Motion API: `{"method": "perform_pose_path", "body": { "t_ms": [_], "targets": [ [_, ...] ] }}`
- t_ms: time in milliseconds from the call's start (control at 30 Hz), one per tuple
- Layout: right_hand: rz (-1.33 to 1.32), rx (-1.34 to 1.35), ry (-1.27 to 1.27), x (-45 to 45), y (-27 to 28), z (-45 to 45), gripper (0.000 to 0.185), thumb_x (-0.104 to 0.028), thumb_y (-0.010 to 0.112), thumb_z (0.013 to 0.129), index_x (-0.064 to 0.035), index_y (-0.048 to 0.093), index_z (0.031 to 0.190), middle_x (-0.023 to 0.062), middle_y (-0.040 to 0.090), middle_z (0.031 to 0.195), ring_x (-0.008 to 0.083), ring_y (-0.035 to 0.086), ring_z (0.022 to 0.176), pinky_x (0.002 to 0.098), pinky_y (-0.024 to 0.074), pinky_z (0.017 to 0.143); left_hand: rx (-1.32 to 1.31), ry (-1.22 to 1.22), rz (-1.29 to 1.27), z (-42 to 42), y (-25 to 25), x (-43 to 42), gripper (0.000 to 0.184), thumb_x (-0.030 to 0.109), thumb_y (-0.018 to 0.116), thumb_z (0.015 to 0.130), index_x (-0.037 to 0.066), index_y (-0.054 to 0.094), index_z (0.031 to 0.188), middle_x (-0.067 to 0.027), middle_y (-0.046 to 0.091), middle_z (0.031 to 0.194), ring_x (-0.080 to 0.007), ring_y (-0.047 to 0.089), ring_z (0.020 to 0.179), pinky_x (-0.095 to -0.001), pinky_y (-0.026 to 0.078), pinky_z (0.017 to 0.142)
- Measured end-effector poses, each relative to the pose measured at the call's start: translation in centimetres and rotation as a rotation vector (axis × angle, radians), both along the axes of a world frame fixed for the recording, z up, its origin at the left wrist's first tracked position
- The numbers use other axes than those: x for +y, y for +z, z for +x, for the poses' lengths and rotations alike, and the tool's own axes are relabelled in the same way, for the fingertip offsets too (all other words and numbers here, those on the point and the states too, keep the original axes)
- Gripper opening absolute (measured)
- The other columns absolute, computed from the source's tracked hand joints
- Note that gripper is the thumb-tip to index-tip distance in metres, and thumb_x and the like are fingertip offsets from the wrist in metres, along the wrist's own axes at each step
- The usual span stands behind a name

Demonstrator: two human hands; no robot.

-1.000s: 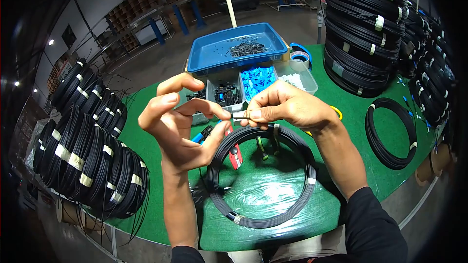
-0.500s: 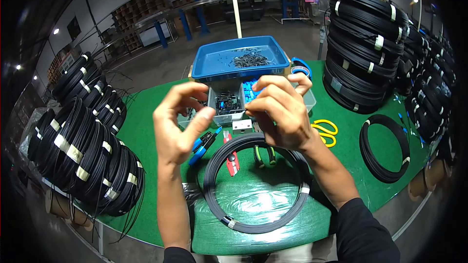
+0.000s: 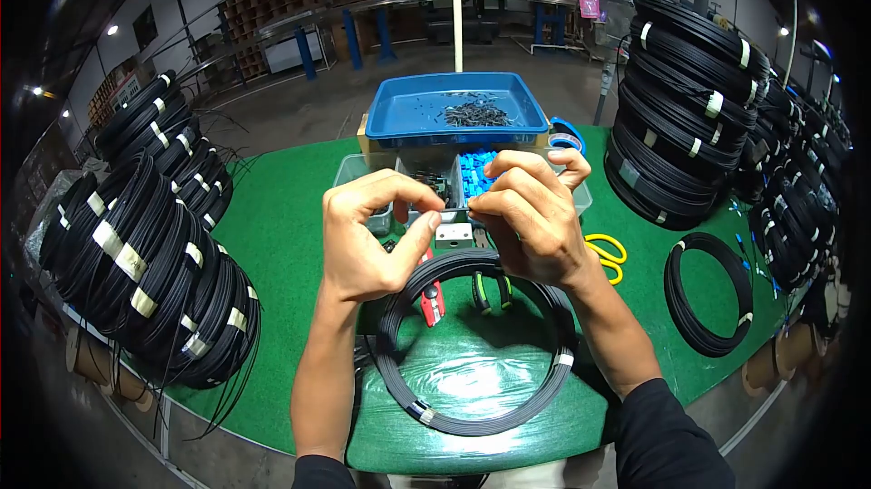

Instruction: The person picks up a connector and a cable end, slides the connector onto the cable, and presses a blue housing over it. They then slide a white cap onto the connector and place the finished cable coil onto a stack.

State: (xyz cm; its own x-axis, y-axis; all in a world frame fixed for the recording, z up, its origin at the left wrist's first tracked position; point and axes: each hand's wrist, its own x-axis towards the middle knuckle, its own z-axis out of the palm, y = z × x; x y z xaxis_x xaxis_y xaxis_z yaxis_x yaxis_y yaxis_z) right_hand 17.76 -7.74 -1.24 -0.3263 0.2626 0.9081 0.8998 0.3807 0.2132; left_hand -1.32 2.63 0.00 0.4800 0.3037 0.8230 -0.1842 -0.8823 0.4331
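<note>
A short stretch of thin black cable point(image 3: 456, 210) spans the gap between my two hands above the table. My left hand point(image 3: 367, 235) pinches its left end between thumb and forefinger. On the other side my right hand point(image 3: 537, 226) has curled fingers closed on it, with the little finger raised. Below lies a coil of black cable point(image 3: 387, 344), bound with pale tape. Within the ring are a red-handled tool point(image 3: 433, 305) and a tool with black and green handles point(image 3: 481, 294). A small pale metal block point(image 3: 454, 235) sits just behind the ring.
A blue tray point(image 3: 386, 117) of small dark pieces stands behind clear bins, one holding blue parts point(image 3: 475, 182). Yellow-handled scissors point(image 3: 619, 251) lie at right. Stacked cable coils rise at left point(image 3: 145, 262) and right point(image 3: 680, 117); a single coil point(image 3: 671, 285) lies right.
My left hand has moved right, toward my right hand, and its thumb and forefinger have closed on the black cable. The view has shifted slightly.
</note>
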Motion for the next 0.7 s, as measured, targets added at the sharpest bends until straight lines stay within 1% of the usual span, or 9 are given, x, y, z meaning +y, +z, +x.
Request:
{"method": "perform_pose_path", "body": {
  "t_ms": [33, 133, 200, 300, 367, 400, 467, 567, 700],
  "targets": [
    [0.0, 0.0, 0.0, -0.1, 0.1, 0.0, 0.015, -0.014, 0.075, 0.077, -0.0144, 0.064, 0.087, -0.001, 0.06, 0.086, 0.0149, 0.063, 0.099, 0.0461, 0.0235, 0.091, -0.037, 0.022, -0.001, 0.1, 0.1, -0.2, 0.005, 0.001, 0.073, 0.072, 0.001, 0.072, 0.077, -0.0064, 0.07, 0.073, -0.013, 0.059, 0.061, -0.0252, 0.046, 0.059],
    [-0.015, 0.007, 0.01, 0.0, 0.3, 0.2, 0.014, -0.013, 0.075, 0.077, -0.0141, 0.064, 0.087, -0.0009, 0.06, 0.086, 0.0151, 0.063, 0.099, 0.0461, 0.0235, 0.091, -0.037, 0.054, -0.067, -0.7, 0.1, 0.2, 0.006, -0.002, 0.07, 0.076, -0.001, 0.073, 0.082, -0.0066, 0.069, 0.078, -0.0103, 0.059, 0.068, -0.0238, 0.045, 0.063],
    [-0.007, 0.009, 0.016, 0.1, 0.3, 0.7, 0.014, -0.013, 0.075, 0.077, -0.014, 0.064, 0.086, -0.0011, 0.06, 0.086, 0.0154, 0.063, 0.098, 0.0464, 0.0233, 0.091, -0.062, 0.045, -0.104, -1.5, 0.1, 0.8, 0.007, -0.003, 0.069, 0.078, -0.002, 0.072, 0.084, -0.0069, 0.068, 0.081, -0.01, 0.057, 0.068, -0.0225, 0.043, 0.061],
    [-0.007, 0.009, 0.013, -0.1, 0.4, 0.7, 0.014, -0.013, 0.075, 0.078, -0.014, 0.063, 0.085, -0.0009, 0.06, 0.086, 0.0155, 0.063, 0.098, 0.0469, 0.0236, 0.091, -0.079, -0.026, -0.19, -2.0, -0.2, 1.5, 0.017, 0.0, 0.069, 0.077, -0.003, 0.071, 0.093, -0.0068, 0.067, 0.085, -0.0101, 0.059, 0.072, -0.0236, 0.043, 0.067],
    [-0.019, 0.001, 0.008, -0.3, 0.5, 0.5, 0.014, -0.013, 0.075, 0.078, -0.014, 0.063, 0.086, -0.0009, 0.06, 0.086, 0.0156, 0.063, 0.099, 0.0471, 0.0237, 0.09, -0.078, -0.035, -0.085, -1.3, 0.2, 0.9, 0.03, 0.003, 0.07, 0.075, -0.003, 0.069, 0.105, -0.0065, 0.067, 0.086, -0.0099, 0.061, 0.078, -0.0255, 0.042, 0.075],
    [-0.032, -0.008, 0.006, -0.3, 0.5, 0.4, 0.014, -0.013, 0.075, 0.077, -0.014, 0.063, 0.086, -0.0008, 0.06, 0.087, 0.0157, 0.063, 0.099, 0.0473, 0.0239, 0.09, -0.037, -0.039, -0.138, -1.1, 0.5, 0.2, 0.046, 0.005, 0.072, 0.073, -0.002, 0.064, 0.118, -0.0054, 0.068, 0.087, -0.0102, 0.062, 0.082, -0.0268, 0.04, 0.081],
    [-0.021, -0.003, 0.008, -0.2, 0.3, 0.2, 0.015, -0.013, 0.075, 0.077, -0.014, 0.063, 0.086, -0.0006, 0.06, 0.087, 0.0158, 0.063, 0.099, 0.0474, 0.0242, 0.09, -0.001, -0.038, -0.146, -0.6, 0.5, -0.3, 0.057, 0.001, 0.071, 0.073, -0.002, 0.057, 0.128, -0.0047, 0.068, 0.086, -0.01, 0.063, 0.08, -0.0253, 0.042, 0.078],
    [-0.012, -0.005, 0.0, -0.2, 0.2, -0.1, 0.015, -0.013, 0.075, 0.076, -0.014, 0.063, 0.086, -0.0002, 0.06, 0.088, 0.0161, 0.063, 0.1, 0.0477, 0.0246, 0.089, -0.053, -0.095, -0.215, 0.3, 0.1, -0.9, 0.065, -0.003, 0.07, 0.073, 0.0, 0.048, 0.134, -0.0049, 0.068, 0.084, -0.0095, 0.063, 0.077, -0.0241, 0.045, 0.075],
    [-0.033, -0.018, 0.007, -0.1, 0.2, 0.1, 0.015, -0.014, 0.075, 0.076, -0.0138, 0.063, 0.086, 0.0003, 0.06, 0.089, 0.0167, 0.062, 0.1, 0.048, 0.025, 0.089, -0.074, -0.078, -0.182, 0.1, -0.1, -0.4, 0.067, -0.005, 0.067, 0.075, 0.001, 0.042, 0.136, -0.0058, 0.067, 0.082, -0.0092, 0.062, 0.074, -0.0236, 0.048, 0.074]
  ]
}}
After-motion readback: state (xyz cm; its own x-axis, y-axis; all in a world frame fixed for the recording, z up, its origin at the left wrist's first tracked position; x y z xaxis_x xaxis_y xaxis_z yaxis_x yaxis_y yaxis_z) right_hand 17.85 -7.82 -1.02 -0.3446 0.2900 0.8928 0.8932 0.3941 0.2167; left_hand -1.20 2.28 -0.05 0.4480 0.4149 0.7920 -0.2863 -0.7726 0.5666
